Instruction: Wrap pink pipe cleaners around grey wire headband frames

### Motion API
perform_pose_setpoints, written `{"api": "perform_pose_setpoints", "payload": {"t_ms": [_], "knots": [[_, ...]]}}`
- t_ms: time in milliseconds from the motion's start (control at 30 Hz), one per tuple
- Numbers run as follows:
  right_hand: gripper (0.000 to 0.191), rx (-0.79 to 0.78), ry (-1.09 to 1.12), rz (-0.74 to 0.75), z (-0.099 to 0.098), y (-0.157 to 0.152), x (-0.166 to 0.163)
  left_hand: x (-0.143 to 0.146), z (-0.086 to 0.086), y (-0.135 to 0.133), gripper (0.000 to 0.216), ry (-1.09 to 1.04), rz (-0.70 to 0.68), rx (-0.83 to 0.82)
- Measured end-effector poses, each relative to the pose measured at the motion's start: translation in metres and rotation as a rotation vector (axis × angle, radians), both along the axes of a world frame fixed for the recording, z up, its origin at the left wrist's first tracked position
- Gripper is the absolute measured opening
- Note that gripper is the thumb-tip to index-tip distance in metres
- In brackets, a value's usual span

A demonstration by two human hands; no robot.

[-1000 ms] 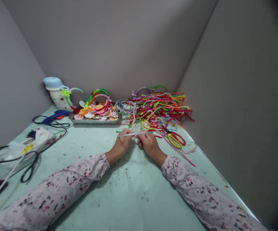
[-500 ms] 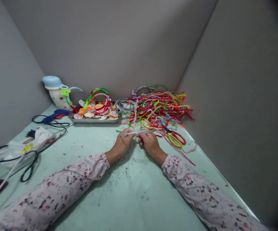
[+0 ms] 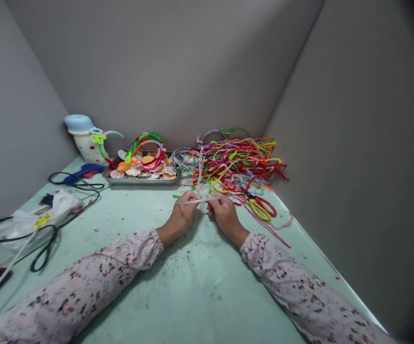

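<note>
Between both hands runs a thin silver-grey headband [image 3: 202,199], seen nearly edge-on. My left hand [image 3: 183,212] is closed round its left part, fingers curled. On its right part, my right hand [image 3: 224,215] pinches with thumb and forefinger. A pale pink pipe cleaner [image 3: 200,172] stands up from beside the left fingertips; its lower end is hidden at the fingers. Just beyond the right hand lies a heap of coloured pipe cleaners [image 3: 238,155]. Scissors with red and yellow handles [image 3: 262,209] rest to the right of that hand.
A metal tray [image 3: 142,181] holds seashells [image 3: 133,172] and pipe-cleaner-wrapped headbands [image 3: 153,142]. Silver hoops [image 3: 185,158] lie beside it. At left are a blue-capped bottle [image 3: 87,138], a blue tool [image 3: 79,174], black cable [image 3: 52,234] and a plastic bag [image 3: 61,203]. Walls enclose the table [image 3: 192,296].
My hands have drawn slightly apart along the headband. The pink pipe cleaner has shifted a little to the left, nearer the left fingertips.
</note>
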State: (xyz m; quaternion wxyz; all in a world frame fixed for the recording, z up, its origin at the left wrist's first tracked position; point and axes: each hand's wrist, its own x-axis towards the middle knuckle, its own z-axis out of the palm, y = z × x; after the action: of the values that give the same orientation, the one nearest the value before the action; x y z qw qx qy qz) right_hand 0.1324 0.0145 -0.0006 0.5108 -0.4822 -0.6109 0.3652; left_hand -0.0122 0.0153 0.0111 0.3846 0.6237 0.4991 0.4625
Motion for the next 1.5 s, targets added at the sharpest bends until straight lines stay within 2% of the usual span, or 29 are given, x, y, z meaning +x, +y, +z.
{"api": "perform_pose_setpoints", "payload": {"t_ms": [267, 433, 633, 900, 1500], "knots": [[0.033, 0.006, -0.057, -0.085, -0.0015, 0.0011, 0.0022, -0.0003, -0.0026, -0.0017, 0.017, -0.058, -0.035, 0.006], [0.032, -0.068, 0.021, -0.079, -0.0041, 0.0037, 0.0008, -0.0002, -0.0010, -0.0034, 0.010, -0.089, -0.021, 0.097], [0.030, -0.112, 0.065, -0.069, -0.0046, 0.0057, -0.0002, -0.0009, -0.0042, -0.0023, 0.007, -0.017, 0.006, 0.225], [0.031, -0.102, 0.092, -0.054, -0.0055, 0.0053, 0.0002, -0.0028, -0.0060, 0.0006, 0.010, 0.127, 0.006, 0.368], [0.030, -0.037, 0.097, -0.083, -0.0020, 0.0039, -0.0003, -0.0026, -0.0082, 0.0026, 0.013, 0.140, 0.048, 0.457]]}}
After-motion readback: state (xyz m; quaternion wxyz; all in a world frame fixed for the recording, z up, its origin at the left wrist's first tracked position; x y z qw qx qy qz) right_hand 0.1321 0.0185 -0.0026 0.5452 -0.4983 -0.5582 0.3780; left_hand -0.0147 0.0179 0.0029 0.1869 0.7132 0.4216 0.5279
